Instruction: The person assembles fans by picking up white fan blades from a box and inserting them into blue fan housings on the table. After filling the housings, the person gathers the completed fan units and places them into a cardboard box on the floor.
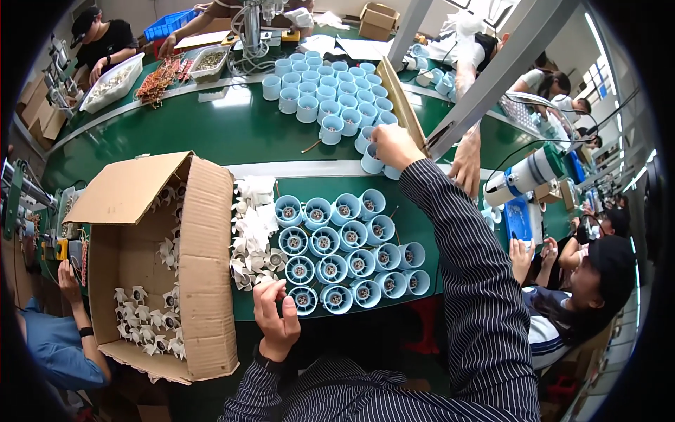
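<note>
At the far right of the bench, my right hand [396, 146] reaches forward with bent fingers closed at the rim of a light-blue cup-shaped plastic housing [373, 163]; its fingertips are partly hidden. My left hand [276, 318] is at the near edge, palm up, with loosely curled fingers and thumb apart and nothing visible in it. It is beside the near-left cup of several rows of blue housings [332, 269], upright with small metal motor parts and wires inside. White fan impellers [247, 235] lie in a heap left of these rows.
An open cardboard box [207, 274] with white impellers stands at the left. A conveyor belt [183, 130] carries many blue housings [307, 109] beyond a pale rail [316, 169]. A grey metal post [492, 84] slants at the right. A co-worker's arm [465, 151] reaches in close to my right forearm.
</note>
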The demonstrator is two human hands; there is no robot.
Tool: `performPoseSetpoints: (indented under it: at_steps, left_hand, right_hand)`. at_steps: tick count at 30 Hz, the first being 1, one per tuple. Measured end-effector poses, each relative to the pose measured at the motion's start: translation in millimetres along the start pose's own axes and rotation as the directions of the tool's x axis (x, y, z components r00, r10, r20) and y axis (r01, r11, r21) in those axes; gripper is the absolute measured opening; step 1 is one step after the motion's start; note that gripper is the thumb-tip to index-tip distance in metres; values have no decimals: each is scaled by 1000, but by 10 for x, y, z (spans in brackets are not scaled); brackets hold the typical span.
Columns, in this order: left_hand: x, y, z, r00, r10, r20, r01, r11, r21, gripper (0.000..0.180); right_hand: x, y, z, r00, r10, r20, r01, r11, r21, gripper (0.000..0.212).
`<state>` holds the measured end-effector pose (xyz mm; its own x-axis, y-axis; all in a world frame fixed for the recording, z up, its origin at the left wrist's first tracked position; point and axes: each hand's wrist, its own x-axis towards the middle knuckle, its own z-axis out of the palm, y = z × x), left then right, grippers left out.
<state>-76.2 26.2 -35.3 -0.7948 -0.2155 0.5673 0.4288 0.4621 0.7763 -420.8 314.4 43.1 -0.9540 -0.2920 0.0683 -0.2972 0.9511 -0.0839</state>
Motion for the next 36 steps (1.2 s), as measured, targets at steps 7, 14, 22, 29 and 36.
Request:
performPoseSetpoints:
  at_steps: [7, 14, 22, 29, 36]
  left_hand:
    - [1, 8, -18, 1000, 6, 6, -6, 1000, 19, 29]
    - [-11, 9, -10, 1000, -5, 3, 5, 1000, 20, 28]
    - [-19, 28, -2, 1000, -26, 16, 25, 999, 47, 28]
    - [-4, 25, 12, 1000, -22, 12, 21, 998, 57, 28]
    - [14, 41, 20, 999, -20, 26, 18, 997, 72, 27]
  right_hand:
    - [-845, -71, -252, 998, -25, 54, 20, 996, 90, 24]
    - [-1573, -127, -323, 992, 7, 124, -21, 994, 108, 27]
    - [-1896, -97, -491, 988, -99, 114, 72, 973, 221, 25]
    - [-1993, -49, -793, 990, 131, 54, -141, 932, 333, 28]
    - [-1864, -8, -812, 999, 41, 21, -45, 956, 290, 25]
